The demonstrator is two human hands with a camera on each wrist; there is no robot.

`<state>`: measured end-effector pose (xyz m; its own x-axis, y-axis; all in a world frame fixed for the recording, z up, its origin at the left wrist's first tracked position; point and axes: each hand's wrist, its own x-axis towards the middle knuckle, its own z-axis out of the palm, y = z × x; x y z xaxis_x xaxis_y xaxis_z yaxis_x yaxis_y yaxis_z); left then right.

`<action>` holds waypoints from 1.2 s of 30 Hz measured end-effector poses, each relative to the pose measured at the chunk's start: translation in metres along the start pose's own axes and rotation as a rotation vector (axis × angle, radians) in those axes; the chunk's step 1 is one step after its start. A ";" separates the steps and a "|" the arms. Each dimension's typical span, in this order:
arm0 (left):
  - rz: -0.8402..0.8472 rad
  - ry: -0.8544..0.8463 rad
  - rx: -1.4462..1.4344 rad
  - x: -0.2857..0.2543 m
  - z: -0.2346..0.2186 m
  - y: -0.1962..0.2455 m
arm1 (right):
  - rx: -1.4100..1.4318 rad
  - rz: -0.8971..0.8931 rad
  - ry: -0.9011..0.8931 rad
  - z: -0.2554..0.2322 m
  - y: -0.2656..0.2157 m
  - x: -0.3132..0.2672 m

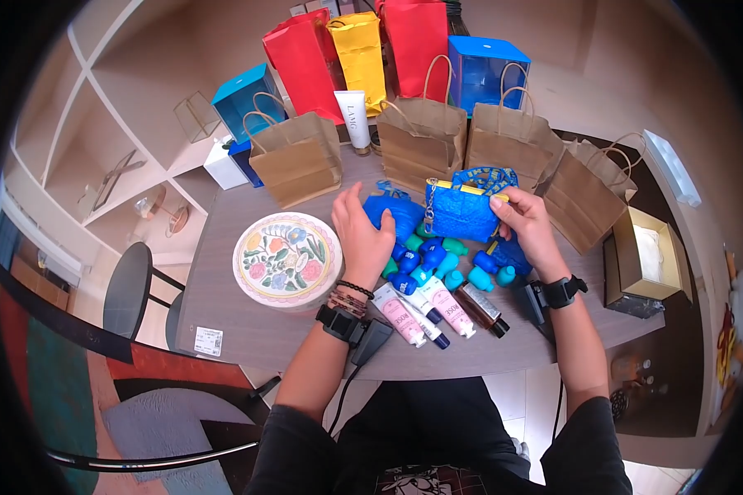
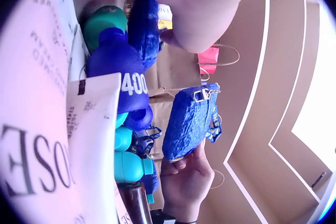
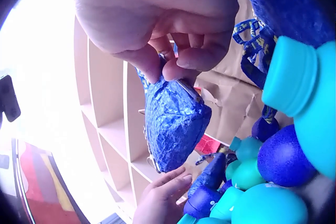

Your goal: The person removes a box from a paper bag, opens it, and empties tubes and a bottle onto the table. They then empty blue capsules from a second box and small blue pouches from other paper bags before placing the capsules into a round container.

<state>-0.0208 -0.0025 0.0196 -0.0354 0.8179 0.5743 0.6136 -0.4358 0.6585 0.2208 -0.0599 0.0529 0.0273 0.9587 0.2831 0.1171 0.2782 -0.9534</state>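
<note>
My right hand (image 1: 535,231) pinches the top corner of a small crinkly blue pouch (image 1: 461,214) with a yellow zip edge, a chain clip and a patterned strap, held up above the pile. Relaxed fingers show on my left hand (image 1: 363,235), which is beside a second blue pouch (image 1: 398,216) and overlaps its edge. Another blue pouch (image 1: 512,254) lies partly hidden under the right hand. Around them are several small blue and turquoise bottles (image 1: 447,266). Pink-and-white ROSE cream tubes (image 1: 447,307) and a brown bottle (image 1: 480,307) lie nearer to me.
Brown paper bags (image 1: 421,147) line the back of the table, with red bags (image 1: 301,70) and a yellow bag (image 1: 359,58) behind. A white LAMG tube (image 1: 352,120) stands among them. At left is a round floral tin (image 1: 287,257); at right, an open box (image 1: 648,256).
</note>
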 end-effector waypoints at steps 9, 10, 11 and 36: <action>0.032 -0.355 -0.876 -0.010 0.002 0.024 | 0.021 -0.004 -0.084 0.008 -0.001 -0.003; 0.029 -0.353 -0.877 -0.011 0.001 0.023 | 0.020 -0.002 -0.086 0.007 -0.001 -0.003; 0.013 -0.407 -0.892 -0.010 -0.001 0.021 | 0.004 -0.006 -0.093 0.006 0.000 -0.002; 0.117 -0.568 -0.752 -0.020 -0.001 0.039 | -0.386 -0.204 -0.030 0.044 -0.030 -0.024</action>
<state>0.0035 -0.0363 0.0344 0.5048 0.7278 0.4642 -0.0865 -0.4924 0.8660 0.1730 -0.0888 0.0702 -0.0635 0.8893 0.4529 0.4800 0.4251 -0.7674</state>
